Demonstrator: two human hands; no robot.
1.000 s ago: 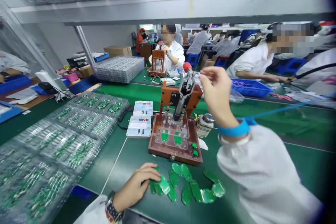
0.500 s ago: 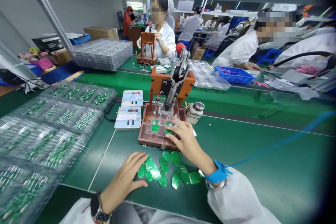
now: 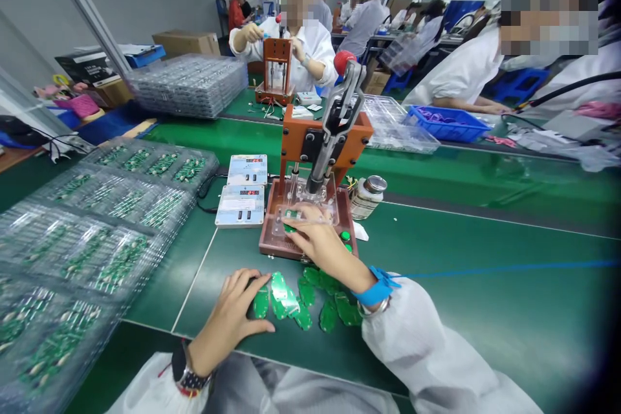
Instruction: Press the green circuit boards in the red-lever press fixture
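My right hand reaches over the base of the orange hand-lever test press. Its thumb and fingers close round a green circuit board at the left spot of the clear fixture. The hand covers the fixture's right spot. My left hand lies on the table with thumb and fingers apart. Its fingertips are beside a loose pile of green circuit boards, spread in front of the press. Part of this pile is hidden under my right forearm.
Two white meter boxes with red digits stand left of the press. Stacked clear trays of boards fill the left side. A lidded jar and green buttons are at the right. Opposite, a person works at another press.
My right hand has moved left across the fixture, from the right board to the left one. My left hand has stayed by the pile. The camera view has shifted slightly.
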